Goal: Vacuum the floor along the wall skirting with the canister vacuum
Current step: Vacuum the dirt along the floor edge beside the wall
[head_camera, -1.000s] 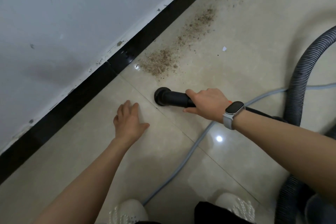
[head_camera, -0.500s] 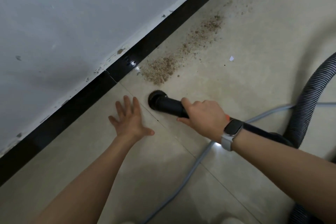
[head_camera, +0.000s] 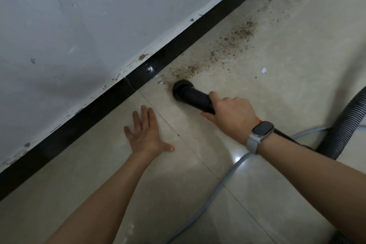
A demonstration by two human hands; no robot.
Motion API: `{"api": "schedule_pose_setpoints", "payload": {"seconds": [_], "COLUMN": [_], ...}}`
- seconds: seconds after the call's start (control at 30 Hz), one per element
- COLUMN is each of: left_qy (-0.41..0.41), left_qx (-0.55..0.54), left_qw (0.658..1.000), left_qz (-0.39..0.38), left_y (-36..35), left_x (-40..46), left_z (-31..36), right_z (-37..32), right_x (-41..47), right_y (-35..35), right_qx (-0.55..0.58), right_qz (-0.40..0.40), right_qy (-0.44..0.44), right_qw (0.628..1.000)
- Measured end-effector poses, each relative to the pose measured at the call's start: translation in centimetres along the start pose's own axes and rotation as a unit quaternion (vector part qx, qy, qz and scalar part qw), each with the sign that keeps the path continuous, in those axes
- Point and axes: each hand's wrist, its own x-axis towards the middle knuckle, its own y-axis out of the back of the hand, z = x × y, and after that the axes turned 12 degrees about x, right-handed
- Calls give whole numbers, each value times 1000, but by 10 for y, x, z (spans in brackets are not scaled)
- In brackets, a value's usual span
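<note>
Right hand [head_camera: 232, 117] wrapped around black vacuum nozzle [head_camera: 193, 96], nozzle mouth on floor [head_camera: 277, 89] at edge of brown debris [head_camera: 227, 45] beside black skirting [head_camera: 138, 79], left hand [head_camera: 145, 132] flat, fingers spread on floor, no readable writing.

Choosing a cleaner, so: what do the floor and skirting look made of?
Floor: looks like glazed beige tile, judging by the grout lines and the mirrored light spot. Skirting: probably glossy black tile, with a visible joint and a bright glint on it.
</note>
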Motion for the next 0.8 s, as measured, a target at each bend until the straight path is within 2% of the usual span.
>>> {"api": "schedule_pose_setpoints", "payload": {"seconds": [0.1, 0.17, 0.37, 0.43, 0.53, 0.67, 0.8], "left_qy": [0, 2, 6, 8, 13, 16, 12], "left_qx": [4, 9, -6, -15, -10, -11, -8], "left_qw": [1000, 1000, 1000, 1000, 999, 999, 999], "left_qz": [8, 13, 24, 26, 37, 37, 42], "left_y": [-1, -2, -5, -7, -7, -7, -6], "left_x": [-1, -1, -2, -3, -1, -1, -1], "left_z": [-2, -3, -8, -9, -10, -8, -9], "right_z": [-25, -26, 26, 29, 4, -45, -47], "right_x": [0, 7, 38, 42, 36, 19, 36], "right_y": [-8, -8, 11, 13, 8, -9, -9], "right_qx": [2, 13, 25, 18, 14, 3, 0], "right_qz": [-33, -37, 31, 46, 40, -22, -22], "right_qy": [45, 46, -90, -111, -40, 84, 79], "right_qw": [998, 998, 995, 993, 998, 996, 997]}}
